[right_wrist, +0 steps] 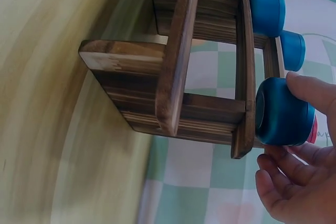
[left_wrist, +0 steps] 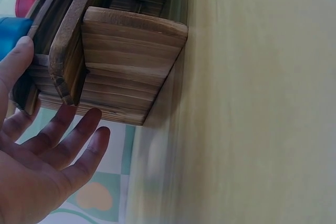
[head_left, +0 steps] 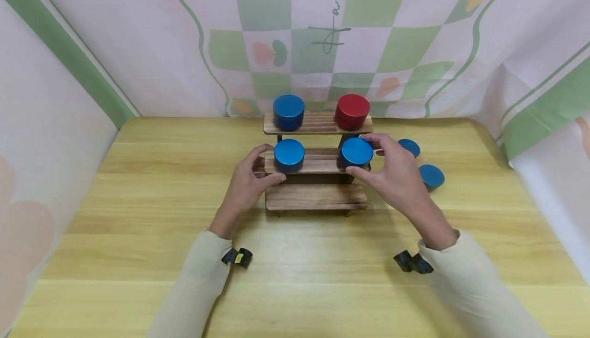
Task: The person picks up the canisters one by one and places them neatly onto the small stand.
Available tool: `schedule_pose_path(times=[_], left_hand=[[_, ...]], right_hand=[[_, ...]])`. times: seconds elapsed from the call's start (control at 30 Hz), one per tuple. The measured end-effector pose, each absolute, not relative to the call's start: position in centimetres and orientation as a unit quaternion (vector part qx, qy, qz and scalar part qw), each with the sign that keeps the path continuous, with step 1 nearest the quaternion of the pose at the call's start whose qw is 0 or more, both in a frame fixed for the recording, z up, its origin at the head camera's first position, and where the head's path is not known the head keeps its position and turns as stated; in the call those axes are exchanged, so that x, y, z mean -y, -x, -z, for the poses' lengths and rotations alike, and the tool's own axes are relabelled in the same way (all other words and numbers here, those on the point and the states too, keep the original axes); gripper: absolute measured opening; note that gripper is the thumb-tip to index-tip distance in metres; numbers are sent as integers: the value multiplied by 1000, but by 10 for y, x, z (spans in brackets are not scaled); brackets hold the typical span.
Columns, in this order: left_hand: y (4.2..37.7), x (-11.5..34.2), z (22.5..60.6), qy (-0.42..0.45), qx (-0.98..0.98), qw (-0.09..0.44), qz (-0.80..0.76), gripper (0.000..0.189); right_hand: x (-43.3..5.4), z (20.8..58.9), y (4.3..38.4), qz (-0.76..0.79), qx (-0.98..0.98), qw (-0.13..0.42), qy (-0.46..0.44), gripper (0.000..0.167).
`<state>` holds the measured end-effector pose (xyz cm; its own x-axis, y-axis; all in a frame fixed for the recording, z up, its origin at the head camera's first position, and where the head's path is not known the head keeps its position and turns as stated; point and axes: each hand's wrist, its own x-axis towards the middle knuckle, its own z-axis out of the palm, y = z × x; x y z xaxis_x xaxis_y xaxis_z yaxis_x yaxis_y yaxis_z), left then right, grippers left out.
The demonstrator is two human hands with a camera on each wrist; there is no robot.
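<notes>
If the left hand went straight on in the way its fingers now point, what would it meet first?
The left hand would probably meet the middle shelf first, at its left end, with a blue tin just beyond; depth is unclear, and they may already touch.

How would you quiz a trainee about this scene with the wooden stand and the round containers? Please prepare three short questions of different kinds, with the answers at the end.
1. True or false: the red container stands on the top shelf.
2. Choose one. The right hand holds a blue container at:
A) the top shelf
B) the middle shelf
C) the bottom shelf
3. Count: in the head view, how many loose blue containers show on the table, to the right of the wooden stand?

Key: 1. True. 2. B. 3. Two.
</notes>
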<state>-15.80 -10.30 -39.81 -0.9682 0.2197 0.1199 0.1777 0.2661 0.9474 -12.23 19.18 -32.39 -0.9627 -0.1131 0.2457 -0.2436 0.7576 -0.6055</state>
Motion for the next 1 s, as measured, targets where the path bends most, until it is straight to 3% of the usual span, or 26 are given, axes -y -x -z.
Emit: schedule_pose_path(times=[1.0], left_hand=[[157, 103, 398, -129, -792, 14, -596, 65]], right_hand=[[-183, 330, 128, -321, 941, 94, -58, 72]])
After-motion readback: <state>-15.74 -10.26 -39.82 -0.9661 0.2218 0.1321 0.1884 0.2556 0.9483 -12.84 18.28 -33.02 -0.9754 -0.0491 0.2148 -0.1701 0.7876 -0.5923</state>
